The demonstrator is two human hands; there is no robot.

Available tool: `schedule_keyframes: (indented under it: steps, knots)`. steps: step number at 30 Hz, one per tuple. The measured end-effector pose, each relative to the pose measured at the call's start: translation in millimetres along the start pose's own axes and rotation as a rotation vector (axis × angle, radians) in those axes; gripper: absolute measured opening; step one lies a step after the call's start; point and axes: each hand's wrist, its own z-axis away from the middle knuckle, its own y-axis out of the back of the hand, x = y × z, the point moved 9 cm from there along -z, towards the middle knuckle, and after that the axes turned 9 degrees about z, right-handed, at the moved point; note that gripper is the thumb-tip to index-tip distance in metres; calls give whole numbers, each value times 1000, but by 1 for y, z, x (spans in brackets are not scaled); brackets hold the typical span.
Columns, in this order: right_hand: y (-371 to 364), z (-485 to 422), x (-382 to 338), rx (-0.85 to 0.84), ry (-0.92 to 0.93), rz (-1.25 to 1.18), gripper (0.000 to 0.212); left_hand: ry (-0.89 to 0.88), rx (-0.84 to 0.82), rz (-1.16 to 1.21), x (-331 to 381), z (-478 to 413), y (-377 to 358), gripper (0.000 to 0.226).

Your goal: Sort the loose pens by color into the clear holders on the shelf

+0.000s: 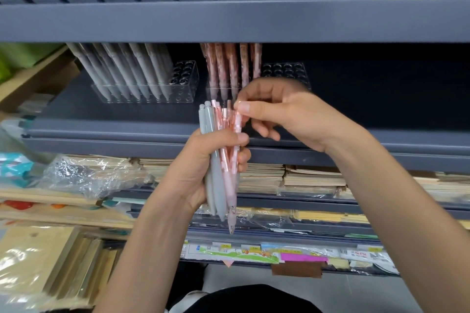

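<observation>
Pens, grey, racked: a slanted row of grey pens stands in the left clear holder on the dark shelf; the holes at this holder's right end are unfilled.
Left hand: the left hand is wrapped tight round a mixed bundle, held upright in front of the shelf edge, click-buttons up and tips down.
Bundle, grey side: the loose grey pens sit on the left of the fist.
Bundle, pink side: the loose pink pens sit on the right; one hangs lower, its tip below the rest.
Pink rack: patterned pink pens stand in the right clear holder, just behind the bundle, with unfilled holes to their right.
Right hand: the right hand pinches the top of the rightmost pink pen between thumb and forefinger; its other fingers curl loosely below.
Handling: probably light, stiff plastic barrels, smooth enough to slide against one another.
Where to hold: likely near the button end, as the pinch has it, so the pen draws straight up and its tip goes into a hole first.
Risk: loosening the fist to free one pen could let its neighbours slip.
</observation>
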Motion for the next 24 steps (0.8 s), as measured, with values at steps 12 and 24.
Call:
schedule_keyframes:
  steps: [12,24]
  knots:
    - [22,1,12,127,46,-273,4,25,-33,79,-7,-6,-10,24]
    - [65,11,2,286,293,-565,28,-6,89,57,-3,-5,1,33]
